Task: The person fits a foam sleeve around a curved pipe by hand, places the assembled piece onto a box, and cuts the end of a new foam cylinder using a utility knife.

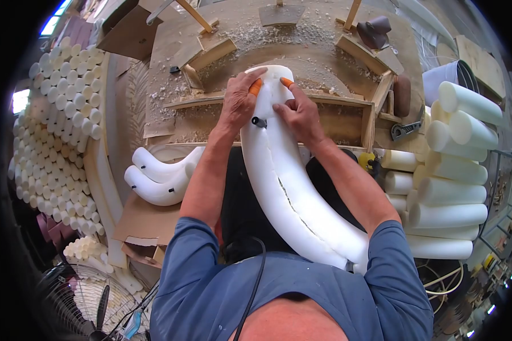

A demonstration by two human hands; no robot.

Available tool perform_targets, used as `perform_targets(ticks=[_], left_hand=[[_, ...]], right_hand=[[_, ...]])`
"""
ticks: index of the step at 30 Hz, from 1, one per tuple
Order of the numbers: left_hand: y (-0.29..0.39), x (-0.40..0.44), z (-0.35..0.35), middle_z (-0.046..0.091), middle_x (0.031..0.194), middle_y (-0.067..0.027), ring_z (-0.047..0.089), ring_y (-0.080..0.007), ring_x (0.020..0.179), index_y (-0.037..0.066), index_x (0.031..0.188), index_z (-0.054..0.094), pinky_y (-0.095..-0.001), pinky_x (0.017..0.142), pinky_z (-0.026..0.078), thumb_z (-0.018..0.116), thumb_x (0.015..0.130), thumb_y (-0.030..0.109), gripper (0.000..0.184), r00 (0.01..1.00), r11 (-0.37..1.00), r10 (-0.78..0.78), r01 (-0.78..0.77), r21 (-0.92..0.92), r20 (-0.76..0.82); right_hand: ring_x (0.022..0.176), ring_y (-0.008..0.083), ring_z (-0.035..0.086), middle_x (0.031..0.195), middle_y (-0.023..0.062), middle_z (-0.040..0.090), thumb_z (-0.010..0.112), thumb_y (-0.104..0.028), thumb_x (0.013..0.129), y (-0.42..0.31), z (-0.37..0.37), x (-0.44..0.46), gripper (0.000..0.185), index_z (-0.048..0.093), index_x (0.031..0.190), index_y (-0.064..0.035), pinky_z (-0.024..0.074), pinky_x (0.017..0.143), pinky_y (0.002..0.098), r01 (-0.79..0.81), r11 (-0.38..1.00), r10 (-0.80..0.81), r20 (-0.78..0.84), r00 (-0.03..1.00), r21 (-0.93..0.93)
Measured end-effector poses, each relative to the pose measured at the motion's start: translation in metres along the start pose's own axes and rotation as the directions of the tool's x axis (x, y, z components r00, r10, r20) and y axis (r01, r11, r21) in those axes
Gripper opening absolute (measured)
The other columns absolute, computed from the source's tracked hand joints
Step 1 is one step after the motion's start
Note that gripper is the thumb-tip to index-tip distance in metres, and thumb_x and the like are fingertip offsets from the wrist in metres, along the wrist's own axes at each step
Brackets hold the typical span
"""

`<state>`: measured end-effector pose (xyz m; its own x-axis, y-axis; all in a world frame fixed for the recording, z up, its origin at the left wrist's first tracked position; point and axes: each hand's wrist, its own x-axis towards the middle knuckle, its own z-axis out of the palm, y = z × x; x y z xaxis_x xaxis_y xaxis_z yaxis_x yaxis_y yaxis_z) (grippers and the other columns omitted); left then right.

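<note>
A bent white tube (295, 187), its seam (286, 196) gaping darkly, is gripped by left hand (240, 98) and right hand (302, 115), a wooden frame (337, 101) being partly hidden behind, cylinders (449, 215) stacked rightward.

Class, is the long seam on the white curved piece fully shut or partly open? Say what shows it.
Partly open: midway along the white curved piece, the seam shows a dark, uneven gap.

The foam tube (284, 176) runs from twelve o'clock towards five, its far end over the near edge of the worktop (176, 45), which carries wooden blocks (213, 55) at eleven and one. At nine, a pair of tubes (159, 187) rests on a carton (148, 219); stacked rolls (57, 153) lie beyond. Thicker rolls (449, 190) are piled at three; a fan (85, 295) stands at eight.
</note>
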<state>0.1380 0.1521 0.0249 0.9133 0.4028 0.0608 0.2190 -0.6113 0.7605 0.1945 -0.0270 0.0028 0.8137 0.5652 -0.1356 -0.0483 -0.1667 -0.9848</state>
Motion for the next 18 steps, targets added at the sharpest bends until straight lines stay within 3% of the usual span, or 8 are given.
perform_targets(ticks=[1, 7, 10, 13, 16, 18], left_hand=[[-0.003, 0.004, 0.003, 0.065, 0.108, -0.013, 0.056, -0.0349, 0.102, 0.016, 0.131, 0.068, -0.0425, 0.096, 0.046, 0.059, 0.101, 0.018, 0.031, 0.996, 0.987, 0.092, -0.092, 0.133, 0.003], [-0.01, 0.013, 0.006, 0.065, 0.103, -0.012, 0.056, -0.0343, 0.099, 0.017, 0.126, 0.071, -0.0436, 0.092, 0.046, 0.059, 0.098, 0.014, 0.031, 0.993, 0.968, 0.111, -0.117, 0.221, 0.039], [-0.01, 0.015, 0.014, 0.064, 0.102, -0.0105, 0.054, -0.032, 0.099, 0.016, 0.126, 0.07, -0.0414, 0.094, 0.045, 0.055, 0.102, 0.018, 0.029, 0.959, 0.956, 0.262, -0.243, 0.164, -0.108], [-0.007, 0.011, 0.017, 0.066, 0.107, -0.0112, 0.056, -0.0327, 0.1, 0.016, 0.123, 0.07, -0.0415, 0.093, 0.046, 0.055, 0.1, 0.019, 0.027, 0.972, 0.976, 0.199, -0.186, 0.11, -0.124], [-0.005, 0.015, 0.011, 0.066, 0.11, -0.0116, 0.056, -0.033, 0.104, 0.016, 0.122, 0.07, -0.041, 0.095, 0.046, 0.053, 0.101, 0.019, 0.026, 0.99, 0.945, 0.141, -0.141, 0.295, 0.021], [-0.01, 0.017, 0.012, 0.066, 0.11, -0.0113, 0.056, -0.033, 0.105, 0.016, 0.122, 0.07, -0.0407, 0.096, 0.045, 0.052, 0.103, 0.019, 0.026, 0.994, 0.952, 0.108, -0.11, 0.286, 0.023]], right_hand=[[0.067, 0.0143, 0.068, 0.074, 0.0084, 0.07, 0.076, -0.013, 0.086, 0.002, -0.004, 0.008, 0.059, 0.056, 0.141, -0.0041, 0.0539, 0.066, 0.0304, -0.043, 0.997, 0.04, 0.049, 0.998, 0.067], [0.073, 0.0144, 0.069, 0.086, 0.0126, 0.074, 0.073, -0.013, 0.086, -0.022, -0.022, 0.024, 0.062, 0.054, 0.144, -0.0023, 0.0553, 0.07, 0.0307, -0.182, 0.982, 0.166, 0.238, 0.957, 0.046], [0.076, 0.0198, 0.071, 0.095, 0.0183, 0.074, 0.072, -0.015, 0.086, 0.003, -0.009, 0.016, 0.062, 0.054, 0.144, -0.002, 0.0563, 0.073, 0.033, -0.128, 0.977, 0.118, 0.069, 0.991, 0.171], [0.079, 0.0273, 0.072, 0.099, 0.0229, 0.073, 0.068, -0.019, 0.087, 0.003, -0.006, 0.023, 0.059, 0.055, 0.142, -0.0011, 0.0565, 0.077, 0.0358, 0.047, 0.998, -0.048, -0.039, 0.998, -0.03], [0.084, 0.0313, 0.072, 0.102, 0.0256, 0.073, 0.064, -0.021, 0.088, -0.005, -0.016, 0.041, 0.056, 0.057, 0.14, -0.0005, 0.0557, 0.081, 0.0373, -0.051, 0.989, 0.07, 0.136, 0.988, -0.136], [0.088, 0.0322, 0.072, 0.104, 0.026, 0.072, 0.062, -0.022, 0.089, -0.019, -0.016, 0.047, 0.055, 0.058, 0.139, -0.0002, 0.0548, 0.085, 0.0375, -0.157, 0.975, 0.188, 0.206, 0.96, -0.154]])
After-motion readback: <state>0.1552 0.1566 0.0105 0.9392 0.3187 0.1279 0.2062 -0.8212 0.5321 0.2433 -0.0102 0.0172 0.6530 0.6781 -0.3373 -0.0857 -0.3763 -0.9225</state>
